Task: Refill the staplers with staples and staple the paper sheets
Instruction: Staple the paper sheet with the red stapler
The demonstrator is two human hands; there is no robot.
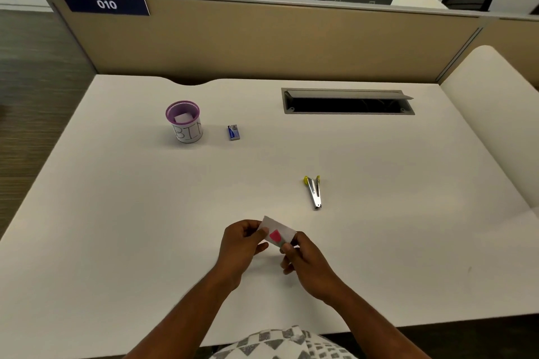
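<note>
Head view, both hands low centre, left hand and right hand pinching white paper slip with pink patch, stapler lying right of centre on counter, staple box upper left

White desk: stapler, cup, box.

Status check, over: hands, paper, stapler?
Left hand and right hand both pinch the paper slip. Stapler lies open on the desk, untouched. Nothing in the way.
</note>
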